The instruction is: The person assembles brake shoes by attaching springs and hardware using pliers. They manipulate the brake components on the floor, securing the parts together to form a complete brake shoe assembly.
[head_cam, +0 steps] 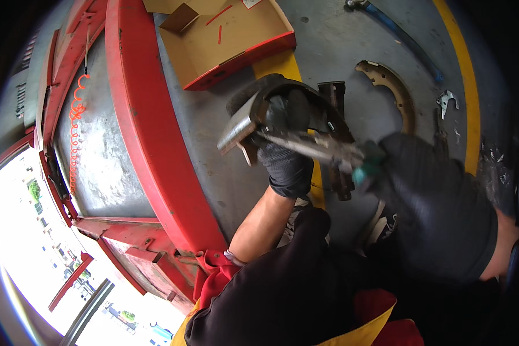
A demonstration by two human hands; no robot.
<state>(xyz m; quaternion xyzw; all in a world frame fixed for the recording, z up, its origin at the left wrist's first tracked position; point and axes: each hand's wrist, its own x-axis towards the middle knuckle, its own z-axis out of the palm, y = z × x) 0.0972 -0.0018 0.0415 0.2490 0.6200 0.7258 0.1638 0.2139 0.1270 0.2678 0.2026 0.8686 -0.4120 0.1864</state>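
My left hand (287, 162), in a dark knit glove, holds a curved metal brake shoe (242, 119) up in front of me; its fingers reach inside the curve. My right hand (432, 203), gloved too and blurred, is closed around the green handle of a long metal tool (315, 149), which looks like pliers. The tool's tip meets or overlaps the near inner edge of the shoe; actual contact is hard to tell. Another brake shoe (393, 88) lies on the floor beyond my right hand. A dark metal part (341, 186) sits below the held shoe, partly covered.
An opened cardboard box (238, 39) stands at the top. At the upper right lie a blue-handled hammer or bar (402, 39) and a small metal bracket (447, 101). A red steel beam (151, 129) runs along the left, with an orange coiled air hose (74, 134) beyond it.
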